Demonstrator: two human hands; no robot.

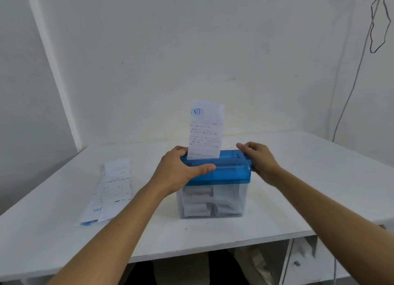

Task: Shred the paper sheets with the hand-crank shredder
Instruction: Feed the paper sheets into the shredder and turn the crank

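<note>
We see the hand-crank shredder (226, 169) standing near the middle of the white table (298, 178), a blue translucent head set on a clear bin (232, 191). One printed paper sheet (204, 131) stands upright in the slot at the left part of the blue head, with most of its length still above it. Curled strips of shredded paper (196, 201) lie inside the bin.

The left hand (179, 171) grips the left end of the blue head: its thumb lies stretched along the front edge, and its fingers wrap over the top towards the back, just beside the foot of the sheet. The right hand (260, 161) is pressed against the right end of the head with its fingers curled. It is slightly blurred and it hides whatever sits there, so we cannot tell what it has hold of.

To the left of the shredder, well apart from it, more printed sheets (110, 191) lie flat on the table in a loose overlapping pile. A dark cable (349, 92) hangs down the wall at the right.
</note>
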